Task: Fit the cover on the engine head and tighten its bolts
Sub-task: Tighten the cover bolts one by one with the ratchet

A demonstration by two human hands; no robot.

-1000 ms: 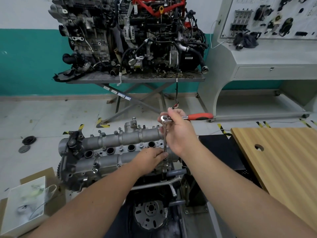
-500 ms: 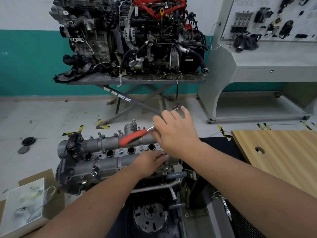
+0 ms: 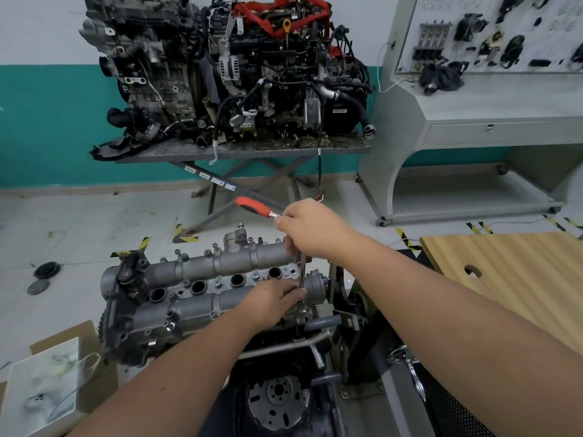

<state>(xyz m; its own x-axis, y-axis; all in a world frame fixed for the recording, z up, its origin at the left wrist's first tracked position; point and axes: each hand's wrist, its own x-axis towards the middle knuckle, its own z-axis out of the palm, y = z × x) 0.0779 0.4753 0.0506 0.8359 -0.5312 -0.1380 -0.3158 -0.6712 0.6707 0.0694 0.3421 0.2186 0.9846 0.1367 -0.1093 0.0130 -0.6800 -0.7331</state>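
Right grip (image 3: 310, 230) holds the ratchet (image 3: 257, 207) head; left grip (image 3: 273, 299) pinches the extension (image 3: 302, 272) below. The socket, probably on a bolt, is hidden. Tilt could make it slip off.

Under your left hand (image 3: 271, 302) lies the grey cast-metal cover (image 3: 220, 279), matt and slightly grainy, its round bores dark inside. Small bright steel bolts (image 3: 217, 282) dot its surface. Above the cover, your right hand (image 3: 310, 228) grips a ratchet (image 3: 277, 216) with a glossy red-and-black plastic handle and a polished chrome extension bar (image 3: 302, 274). Right of the cover sits a pale wooden worktop (image 3: 520, 279), smooth with visible grain. Below the cover, a dull metal flywheel disc (image 3: 277, 402) looks rough.
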